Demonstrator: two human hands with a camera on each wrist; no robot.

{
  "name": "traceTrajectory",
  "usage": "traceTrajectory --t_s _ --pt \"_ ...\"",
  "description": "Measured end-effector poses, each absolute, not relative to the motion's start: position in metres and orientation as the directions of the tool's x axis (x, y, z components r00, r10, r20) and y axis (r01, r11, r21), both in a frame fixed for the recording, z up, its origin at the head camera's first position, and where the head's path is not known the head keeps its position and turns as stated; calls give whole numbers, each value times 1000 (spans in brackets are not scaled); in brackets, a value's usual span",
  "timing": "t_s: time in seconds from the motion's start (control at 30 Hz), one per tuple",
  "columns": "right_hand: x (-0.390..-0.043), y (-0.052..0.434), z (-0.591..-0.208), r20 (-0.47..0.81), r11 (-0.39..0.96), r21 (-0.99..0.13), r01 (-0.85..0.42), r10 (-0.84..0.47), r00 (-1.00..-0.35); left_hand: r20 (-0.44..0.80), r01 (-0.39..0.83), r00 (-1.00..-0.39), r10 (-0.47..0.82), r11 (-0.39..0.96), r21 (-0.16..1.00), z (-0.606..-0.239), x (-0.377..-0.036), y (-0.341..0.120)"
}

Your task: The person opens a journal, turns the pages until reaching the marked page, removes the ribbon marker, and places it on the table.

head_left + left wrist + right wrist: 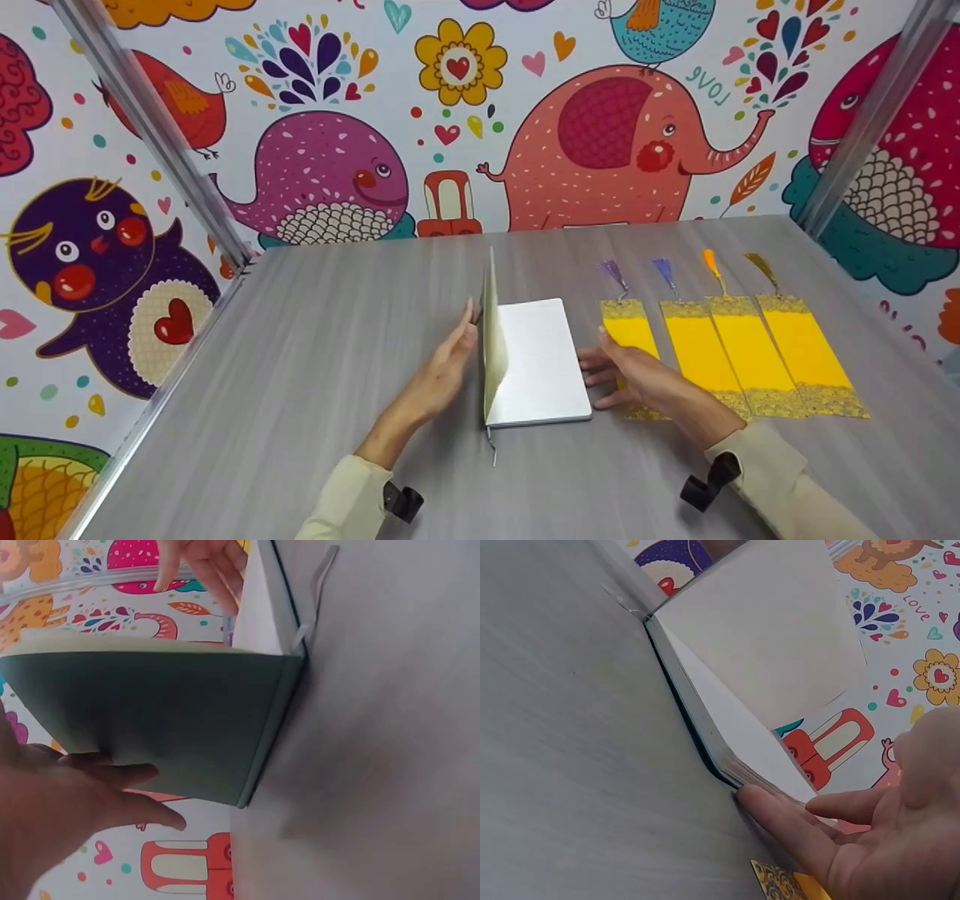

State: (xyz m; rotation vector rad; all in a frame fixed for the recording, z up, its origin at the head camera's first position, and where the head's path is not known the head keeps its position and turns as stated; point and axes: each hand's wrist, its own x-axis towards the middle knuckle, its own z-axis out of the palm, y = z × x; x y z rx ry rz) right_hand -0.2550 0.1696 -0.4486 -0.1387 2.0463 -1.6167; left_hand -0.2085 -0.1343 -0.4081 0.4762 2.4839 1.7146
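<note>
A notebook (541, 367) lies on the grey table (300, 390) with its white pages showing. Its green cover (493, 337) stands upright on the left. My left hand (456, 351) touches the outside of that cover (165, 720) with straight fingers (127, 795). My right hand (609, 369) lies flat beside the notebook's right edge, fingers (787, 821) against the page block (735, 742). It partly covers the leftmost yellow bookmark (628, 328). A grey ribbon (491, 446) hangs from the spine.
Several yellow bookmarks with tassels, such as one (701, 351) and another (806, 352), lie side by side right of the notebook. Cartoon-patterned walls (600, 135) with metal posts (150, 127) close the table on three sides.
</note>
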Motion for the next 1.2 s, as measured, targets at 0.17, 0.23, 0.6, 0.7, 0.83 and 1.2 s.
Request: traceTrajectory --t_s 0.17,0.23,0.6,0.7,0.83,1.2 --pt "-254 169 -446 -343 267 -930 253 -382 -858 93 228 -943 320 418 879 -413 -208 -120" --pt "-254 170 -445 -343 255 -932 259 -382 -858 97 259 -934 343 466 846 -417 -209 -113" --pt "-252 166 -447 -362 267 -923 276 -370 -855 -79 258 -913 400 715 649 -428 -215 -88" --pt "-251 164 -448 -362 281 -921 271 -357 -861 -114 255 -907 406 744 617 -430 -216 -83" --pt "-251 163 -449 -340 278 -928 246 -371 -864 -146 255 -898 415 762 595 -433 -218 -77" --pt "-242 152 -457 -243 427 -899 103 -288 -926 -196 268 -884 424 804 532 -438 -217 -71"
